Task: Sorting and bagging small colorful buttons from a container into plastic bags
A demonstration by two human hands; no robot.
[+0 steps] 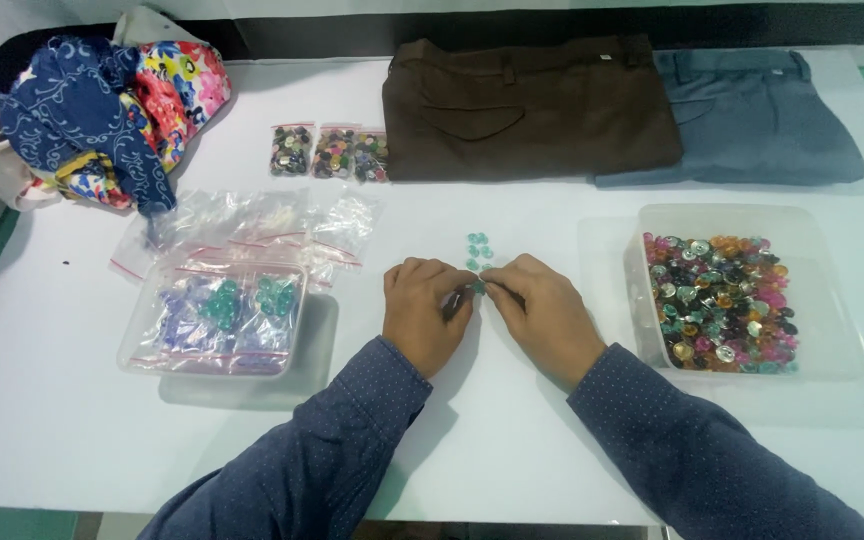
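At the middle of the white counter (512, 440), the left hand (424, 312) and right hand (544, 312) meet fingertip to fingertip, both pinched together on a small teal button (477, 287). A little cluster of teal buttons (478, 248) lies just above them. At right sits a clear tub (832, 300) of mixed coloured buttons (720, 302); at lower left, a clear tray (147, 350) holds bagged buttons (242, 305). Brown trousers (532, 105) lie folded at the top.

Three small clear bags of dark buttons (330, 152) beside brown trousers (530, 105); empty clear zip bags (252, 225) below them.
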